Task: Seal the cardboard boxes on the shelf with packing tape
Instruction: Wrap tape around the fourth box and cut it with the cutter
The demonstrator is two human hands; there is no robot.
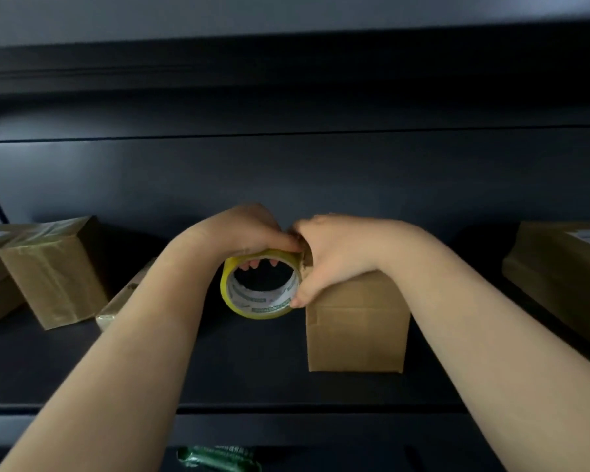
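Gripping a yellow tape roll point(260, 288) over the dark shelf point(218, 362), the left hand point(249, 229) curls through its core; the right hand point(327, 257) pinches its edge beside an upright cardboard box point(356, 332)

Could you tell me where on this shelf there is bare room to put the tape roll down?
Bare shelf lies in front of the tape roll, between the left forearm and the plain box. More shows between that box and the right-edge box. The far left is crowded with taped boxes.
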